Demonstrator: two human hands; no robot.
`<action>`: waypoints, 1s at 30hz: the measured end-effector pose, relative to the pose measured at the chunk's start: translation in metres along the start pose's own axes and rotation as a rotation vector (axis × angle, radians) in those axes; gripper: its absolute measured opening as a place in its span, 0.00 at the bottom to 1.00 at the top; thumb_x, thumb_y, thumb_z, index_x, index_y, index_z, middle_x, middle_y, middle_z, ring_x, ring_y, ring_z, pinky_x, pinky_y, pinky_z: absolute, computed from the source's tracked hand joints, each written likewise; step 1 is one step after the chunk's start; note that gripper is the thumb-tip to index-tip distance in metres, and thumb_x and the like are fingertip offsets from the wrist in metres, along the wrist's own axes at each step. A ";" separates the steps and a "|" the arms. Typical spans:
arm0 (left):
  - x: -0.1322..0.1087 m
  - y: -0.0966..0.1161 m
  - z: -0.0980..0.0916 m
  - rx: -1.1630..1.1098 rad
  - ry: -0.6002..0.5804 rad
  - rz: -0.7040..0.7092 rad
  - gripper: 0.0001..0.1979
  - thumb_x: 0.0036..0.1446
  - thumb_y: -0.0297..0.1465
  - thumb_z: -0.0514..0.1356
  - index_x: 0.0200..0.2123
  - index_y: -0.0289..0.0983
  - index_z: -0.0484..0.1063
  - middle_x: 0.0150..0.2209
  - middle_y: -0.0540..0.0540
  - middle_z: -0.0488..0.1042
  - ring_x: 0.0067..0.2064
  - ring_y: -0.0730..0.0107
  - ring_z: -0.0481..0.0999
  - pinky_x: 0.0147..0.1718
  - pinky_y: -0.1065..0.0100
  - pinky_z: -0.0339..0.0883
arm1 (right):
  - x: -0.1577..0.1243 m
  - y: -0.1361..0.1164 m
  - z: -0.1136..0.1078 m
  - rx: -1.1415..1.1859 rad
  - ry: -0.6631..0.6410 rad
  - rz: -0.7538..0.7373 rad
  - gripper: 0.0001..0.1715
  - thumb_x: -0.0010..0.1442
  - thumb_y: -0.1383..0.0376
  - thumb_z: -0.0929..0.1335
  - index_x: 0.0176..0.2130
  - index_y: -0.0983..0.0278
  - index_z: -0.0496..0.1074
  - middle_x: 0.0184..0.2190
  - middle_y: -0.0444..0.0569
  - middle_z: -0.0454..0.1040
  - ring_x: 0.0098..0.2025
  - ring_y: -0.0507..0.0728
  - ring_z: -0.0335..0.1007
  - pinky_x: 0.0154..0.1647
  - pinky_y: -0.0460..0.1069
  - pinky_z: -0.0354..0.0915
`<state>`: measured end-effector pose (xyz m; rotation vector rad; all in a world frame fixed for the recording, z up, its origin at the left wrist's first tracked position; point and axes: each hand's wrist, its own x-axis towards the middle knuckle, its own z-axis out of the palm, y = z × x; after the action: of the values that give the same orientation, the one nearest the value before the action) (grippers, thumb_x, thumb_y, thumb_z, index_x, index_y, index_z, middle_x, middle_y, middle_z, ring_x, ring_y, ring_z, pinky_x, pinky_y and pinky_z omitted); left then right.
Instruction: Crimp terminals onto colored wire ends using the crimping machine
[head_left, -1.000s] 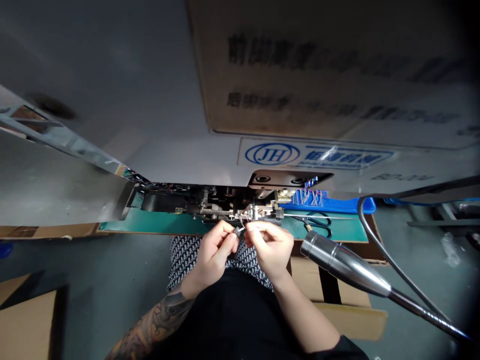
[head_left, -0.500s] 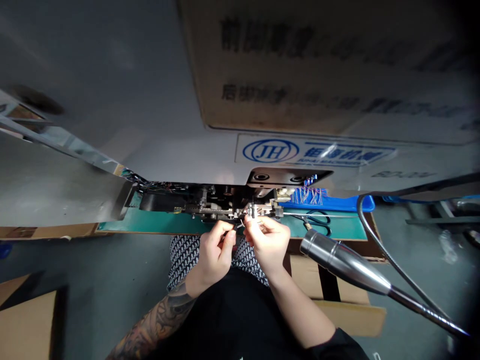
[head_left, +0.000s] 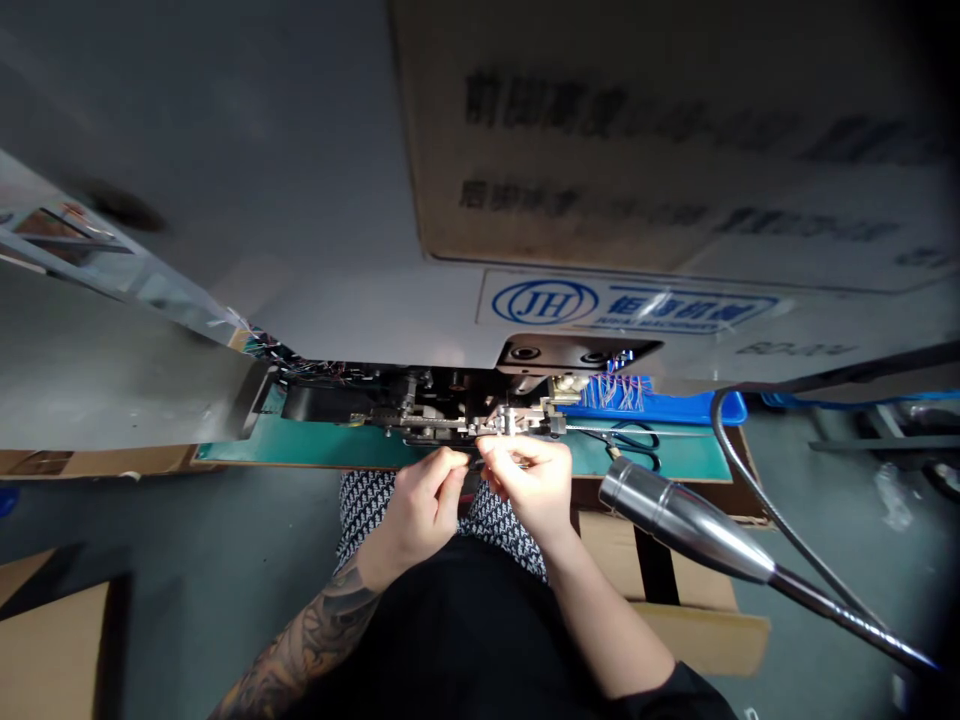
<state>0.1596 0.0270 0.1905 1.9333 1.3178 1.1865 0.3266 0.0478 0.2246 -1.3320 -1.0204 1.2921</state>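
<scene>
While both hands work close together, the left hand (head_left: 418,512) and the right hand (head_left: 526,486) reach up to a small metal part (head_left: 510,422) on a machine (head_left: 420,400). The left fingers (head_left: 450,470) are curled, and the right fingers (head_left: 499,450) are bent in to meet them, so the two sets nearly touch. A tiny dark bit (head_left: 472,464) shows between them. They seem to pinch something very thin, but it is too small to tell what it is. The metal part sits just past the fingertips, at the front of the machine. The fingers are right at that spot, so it does not look finished, and how much is left is too hard to see. Past the fingers, a green mat (head_left: 315,441) lies on the desk (head_left: 90,462). To the right of the fingers, a blue tray (head_left: 660,408) holds a row of thin colored wires (head_left: 616,393), and a pair of scissors (head_left: 636,451) lies on the mat. Nearer the fingers on that side, a silver lamp (head_left: 679,520) hangs on a bendy neck. Under the hands is a patterned cloth (head_left: 375,510).
</scene>
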 end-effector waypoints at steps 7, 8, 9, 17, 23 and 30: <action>0.002 0.015 -0.009 -0.428 -0.123 -0.424 0.16 0.74 0.36 0.58 0.31 0.38 0.68 0.21 0.52 0.68 0.22 0.73 0.67 0.24 0.71 0.61 | -0.003 0.017 -0.007 0.071 -0.062 -0.133 0.14 0.70 0.55 0.75 0.40 0.60 0.89 0.26 0.46 0.84 0.19 0.52 0.73 0.19 0.46 0.72; 0.002 0.016 -0.010 -0.439 -0.121 -0.438 0.16 0.74 0.36 0.58 0.31 0.38 0.68 0.21 0.53 0.68 0.22 0.73 0.66 0.24 0.70 0.60 | -0.003 0.020 -0.008 0.023 -0.058 -0.194 0.12 0.71 0.57 0.75 0.43 0.59 0.89 0.28 0.46 0.84 0.21 0.53 0.75 0.22 0.47 0.74; 0.002 0.017 -0.010 -0.432 -0.121 -0.441 0.16 0.74 0.36 0.58 0.31 0.38 0.68 0.21 0.53 0.68 0.22 0.73 0.66 0.24 0.70 0.59 | -0.004 0.022 -0.010 -0.041 -0.058 -0.253 0.11 0.71 0.58 0.74 0.45 0.59 0.89 0.29 0.46 0.85 0.22 0.54 0.76 0.24 0.48 0.76; 0.001 0.014 -0.007 -0.315 -0.109 -0.366 0.15 0.75 0.35 0.58 0.32 0.38 0.70 0.21 0.53 0.69 0.22 0.73 0.67 0.25 0.70 0.59 | -0.003 0.014 -0.015 -0.187 -0.042 -0.299 0.08 0.69 0.62 0.76 0.38 0.61 0.87 0.27 0.47 0.83 0.22 0.54 0.76 0.23 0.49 0.74; 0.000 0.011 0.008 -0.205 -0.001 -0.238 0.08 0.74 0.30 0.58 0.37 0.38 0.71 0.23 0.54 0.69 0.21 0.76 0.67 0.23 0.72 0.57 | -0.004 0.003 0.003 0.029 0.045 -0.062 0.19 0.69 0.55 0.76 0.30 0.63 0.83 0.21 0.44 0.79 0.18 0.52 0.69 0.19 0.47 0.70; 0.001 0.009 0.005 -0.377 -0.071 -0.359 0.12 0.75 0.34 0.58 0.35 0.39 0.68 0.22 0.54 0.68 0.22 0.73 0.66 0.24 0.70 0.58 | 0.000 0.006 -0.010 -0.258 0.010 -0.362 0.14 0.71 0.61 0.74 0.33 0.61 0.86 0.24 0.45 0.80 0.23 0.54 0.74 0.27 0.50 0.72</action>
<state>0.1686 0.0245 0.1956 1.3923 1.2344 1.0817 0.3360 0.0455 0.2185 -1.2662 -1.3847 0.9033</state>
